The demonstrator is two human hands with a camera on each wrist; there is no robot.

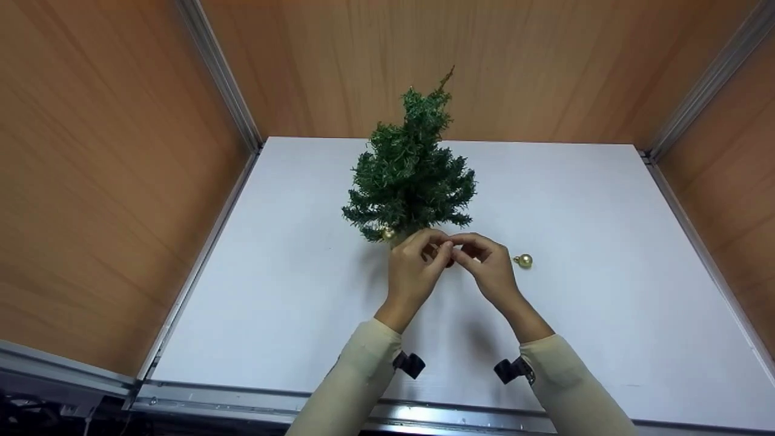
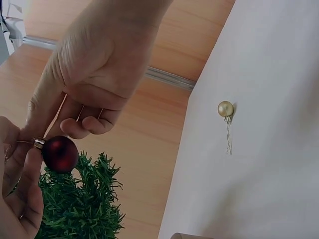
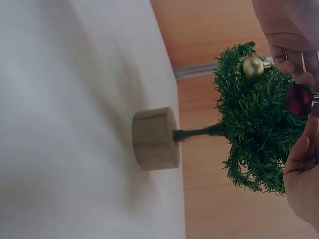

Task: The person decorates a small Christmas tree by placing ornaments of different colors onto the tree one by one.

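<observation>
A dark red Christmas bauble with a silver cap hangs between my two hands, in front of the tree. My left hand and right hand meet at the fingertips, thumb and index finger of each pinching at the bauble's cap and thin string. Those fingertips partly hide the string. Just behind stands a small green artificial Christmas tree. From its lower left branches hangs a gold bauble.
Another gold bauble, its string loop spread out, lies on the white table right of my right hand. The tree's round wooden base rests on the table. Wood panels enclose the back and sides.
</observation>
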